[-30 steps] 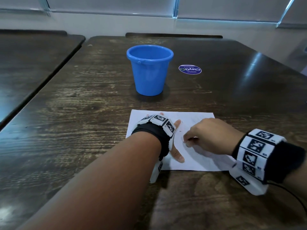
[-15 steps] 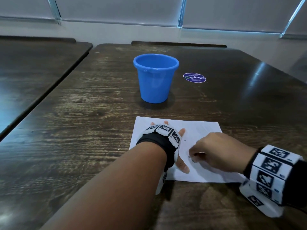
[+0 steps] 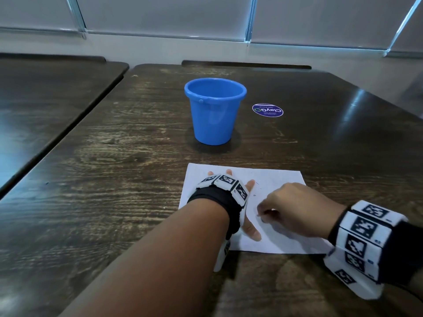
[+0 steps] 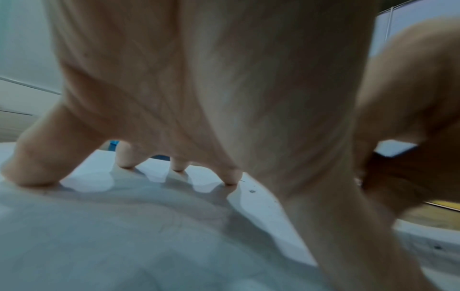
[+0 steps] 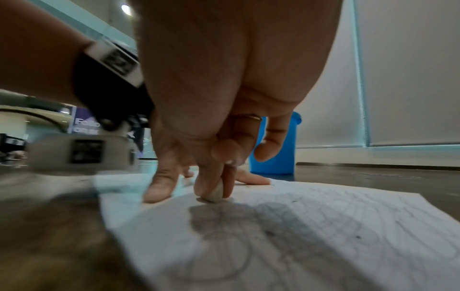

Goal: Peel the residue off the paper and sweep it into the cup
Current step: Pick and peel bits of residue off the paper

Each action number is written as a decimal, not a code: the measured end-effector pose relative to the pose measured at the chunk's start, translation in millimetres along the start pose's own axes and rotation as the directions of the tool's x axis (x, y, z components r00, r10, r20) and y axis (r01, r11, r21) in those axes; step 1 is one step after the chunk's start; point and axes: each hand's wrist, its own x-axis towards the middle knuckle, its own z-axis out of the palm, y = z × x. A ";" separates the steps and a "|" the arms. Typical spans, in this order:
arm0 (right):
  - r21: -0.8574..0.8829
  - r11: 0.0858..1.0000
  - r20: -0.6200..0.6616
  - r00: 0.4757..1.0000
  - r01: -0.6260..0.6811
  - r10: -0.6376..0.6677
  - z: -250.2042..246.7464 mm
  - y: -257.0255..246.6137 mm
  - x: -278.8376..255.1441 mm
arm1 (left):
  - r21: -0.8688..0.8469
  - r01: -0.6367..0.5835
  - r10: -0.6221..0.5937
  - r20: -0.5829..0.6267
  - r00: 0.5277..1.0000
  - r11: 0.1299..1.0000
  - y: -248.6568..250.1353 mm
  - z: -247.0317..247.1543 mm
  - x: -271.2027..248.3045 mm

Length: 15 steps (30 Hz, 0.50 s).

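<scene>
The surface (image 3: pixel 91 179) is dark brown wood with pale worn streaks. A second dark surface (image 3: pixel 45 99) sits just beside it on the left, with a thin gap between. Behind them runs a pale wall (image 3: pixel 160 46) with grey window blinds (image 3: pixel 160 17) above.

A blue cup (image 3: pixel 215 110) stands upright on the surface, past the far edge of the white paper (image 3: pixel 281 179) and apart from it. A round purple sticker (image 3: pixel 267 110) lies flat to the right of the cup.

The left hand (image 4: pixel 199 88) rests on the paper with its fingers (image 4: pixel 231 177) spread wide and the tips pressing down. The right hand (image 3: pixel 295 209) is close beside it. Its fingers (image 5: pixel 209 181) are curled and pinch a small grey lump (image 5: pixel 215 194) of residue that touches the paper. Tiny dark specks (image 4: pixel 251 191) lie on the paper near the hands. The left arm and wristband (image 3: pixel 224 186) hide much of the left hand in the head view.
</scene>
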 end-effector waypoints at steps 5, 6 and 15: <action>-0.018 1.000 0.053 0.999 0.010 -0.009 -5.9 -4.8 -11.2 | 0.031 0.009 -0.009 0.013 1.000 0.999 2.0 -0.4 1.3; -0.038 0.999 0.030 1.000 -0.002 0.004 -5.9 -3.3 -8.9 | 0.034 0.012 -0.012 0.011 1.000 0.999 2.3 -0.9 1.3; 0.052 0.989 -0.038 0.990 -0.137 0.139 -8.5 7.0 18.1 | 0.043 0.015 -0.014 -0.006 1.000 0.999 2.1 -1.2 -0.4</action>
